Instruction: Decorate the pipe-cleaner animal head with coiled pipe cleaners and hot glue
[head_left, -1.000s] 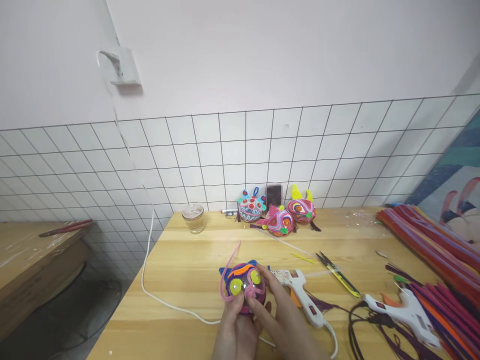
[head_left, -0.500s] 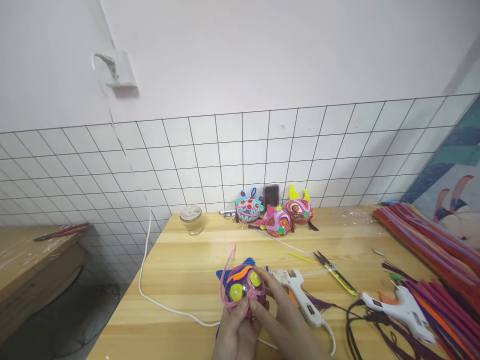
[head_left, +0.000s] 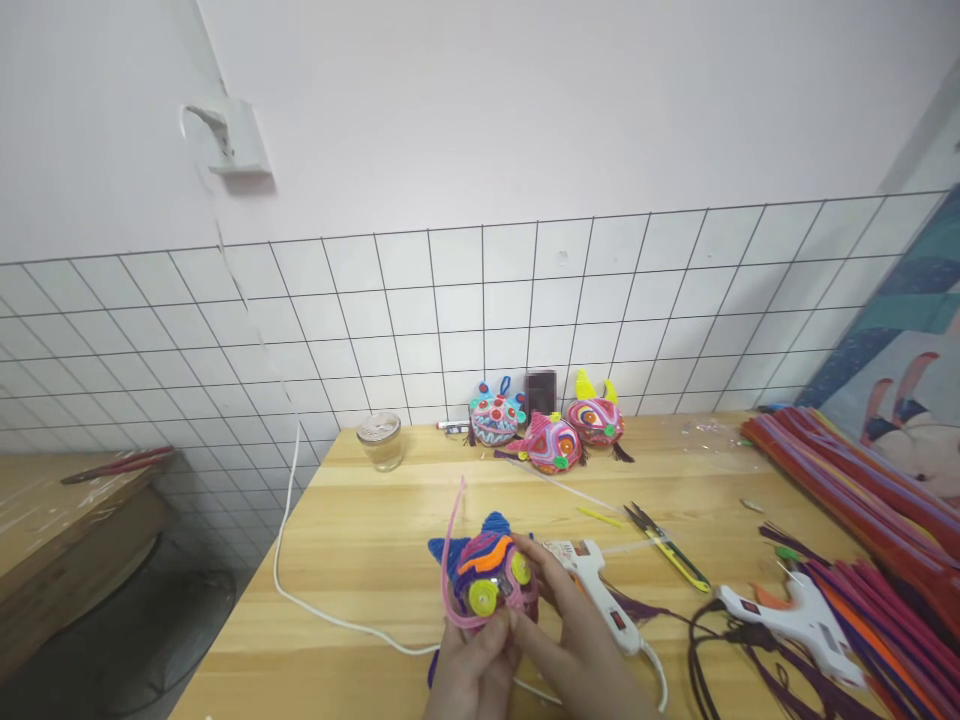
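Observation:
I hold a round craft face [head_left: 486,573] made of coiled pipe cleaners, with blue ears, an orange brow and two yellow eyes, just above the wooden table [head_left: 360,560]. My left hand [head_left: 471,672] grips it from below, fingers closed on its lower edge. My right hand [head_left: 559,640] pinches the right side, fingertips by the right eye. A loose pink pipe cleaner [head_left: 450,545] loops around the face and sticks up at its left.
A white glue gun [head_left: 600,592] lies right of my hands, a second one [head_left: 791,620] farther right. Scissors [head_left: 664,545], piles of pipe cleaners [head_left: 847,490], three finished faces [head_left: 551,430], a glass jar [head_left: 381,440] and a white cord [head_left: 300,590] are on the table.
The craft face has tilted slightly and my fingers shifted on it; the pink pipe cleaner loop now sits lower around the face. The view has drifted a little.

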